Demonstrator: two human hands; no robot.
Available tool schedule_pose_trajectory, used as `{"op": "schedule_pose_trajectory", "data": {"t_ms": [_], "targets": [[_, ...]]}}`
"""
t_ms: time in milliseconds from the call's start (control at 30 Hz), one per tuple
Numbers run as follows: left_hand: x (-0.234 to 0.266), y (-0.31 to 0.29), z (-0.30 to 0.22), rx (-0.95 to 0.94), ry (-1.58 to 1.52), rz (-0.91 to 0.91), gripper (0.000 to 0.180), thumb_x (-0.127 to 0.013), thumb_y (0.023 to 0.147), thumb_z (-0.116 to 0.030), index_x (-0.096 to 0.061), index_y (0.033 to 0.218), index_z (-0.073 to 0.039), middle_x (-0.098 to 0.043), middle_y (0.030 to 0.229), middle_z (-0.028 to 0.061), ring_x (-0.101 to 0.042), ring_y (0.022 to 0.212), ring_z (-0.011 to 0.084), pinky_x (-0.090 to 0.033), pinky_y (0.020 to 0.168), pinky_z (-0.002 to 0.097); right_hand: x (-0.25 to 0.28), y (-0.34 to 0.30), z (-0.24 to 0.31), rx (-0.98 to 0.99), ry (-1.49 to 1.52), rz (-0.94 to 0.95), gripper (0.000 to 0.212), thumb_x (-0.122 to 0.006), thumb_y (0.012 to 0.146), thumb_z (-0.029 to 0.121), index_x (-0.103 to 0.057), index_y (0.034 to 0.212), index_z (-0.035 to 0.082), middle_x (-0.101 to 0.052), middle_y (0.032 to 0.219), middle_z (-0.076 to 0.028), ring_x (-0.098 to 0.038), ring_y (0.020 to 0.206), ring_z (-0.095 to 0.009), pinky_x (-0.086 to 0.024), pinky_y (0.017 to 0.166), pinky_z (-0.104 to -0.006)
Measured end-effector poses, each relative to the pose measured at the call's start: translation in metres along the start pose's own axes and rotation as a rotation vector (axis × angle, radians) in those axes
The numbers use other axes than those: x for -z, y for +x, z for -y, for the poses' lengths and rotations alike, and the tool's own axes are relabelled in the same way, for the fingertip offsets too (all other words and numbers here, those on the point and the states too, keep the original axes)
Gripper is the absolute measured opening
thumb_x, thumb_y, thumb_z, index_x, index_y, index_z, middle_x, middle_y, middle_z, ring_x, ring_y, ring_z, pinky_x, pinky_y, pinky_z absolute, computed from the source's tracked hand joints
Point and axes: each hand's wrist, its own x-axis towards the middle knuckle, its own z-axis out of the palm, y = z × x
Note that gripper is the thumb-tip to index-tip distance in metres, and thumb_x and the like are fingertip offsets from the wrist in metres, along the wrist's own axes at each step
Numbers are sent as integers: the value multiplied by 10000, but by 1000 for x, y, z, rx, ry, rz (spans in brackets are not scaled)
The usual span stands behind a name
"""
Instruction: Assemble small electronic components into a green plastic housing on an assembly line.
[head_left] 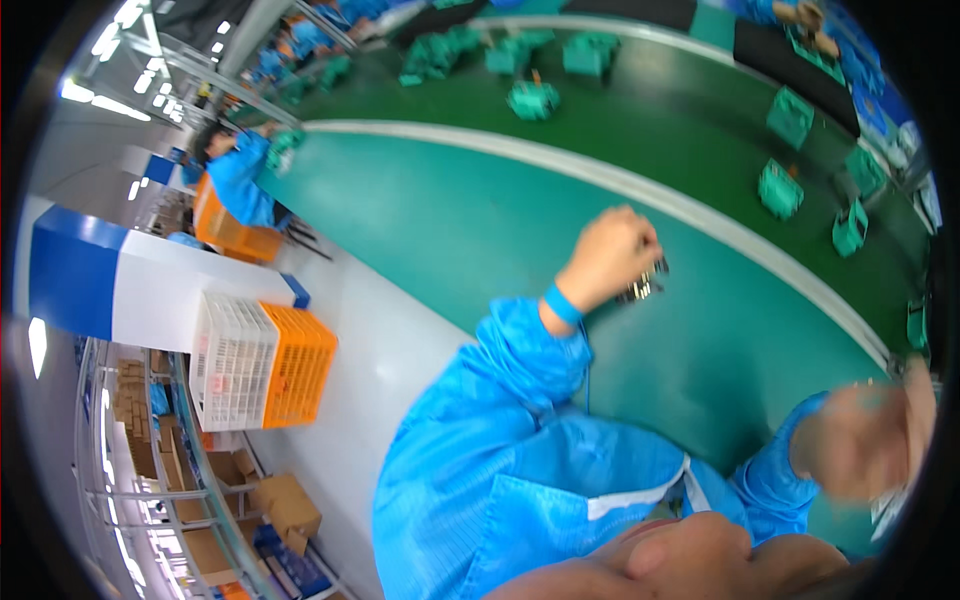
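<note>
My left hand [612, 255], with a blue band around its wrist, is over the green worktop [430, 230]. Its fingers are curled closed around a small cluster of dark and shiny metal parts [642, 286], which shows at the underside of the hand; the exact kind is too small to make out. At the right edge, my right hand [862, 445] is smeared by motion, so its fingers and anything in them cannot be read. A whitish, crinkled thing [888, 512], perhaps plastic, shows just below it.
Beyond a pale rail [560, 155] runs a dark green conveyor belt [640, 120] carrying several green housings [533, 100]. A co-worker in a blue smock [242, 180] is at the far left. White [232, 360] and orange crates [300, 365] stand left, near shelves with cardboard boxes [287, 508].
</note>
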Motion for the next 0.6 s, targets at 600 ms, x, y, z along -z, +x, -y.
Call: {"op": "schedule_pose_trajectory", "data": {"t_ms": [600], "targets": [[-2,-10,-5,58,112,0,259,-725,855,-230,-706,996,-13,-624,1044,140,-585,992,341,-504,866,431,-122,-164,1,-319,146,1138,293,-705,791,33,-626,1072,4,-559,1115,-133,-527,1058,-340,-427,908,-432]]}}
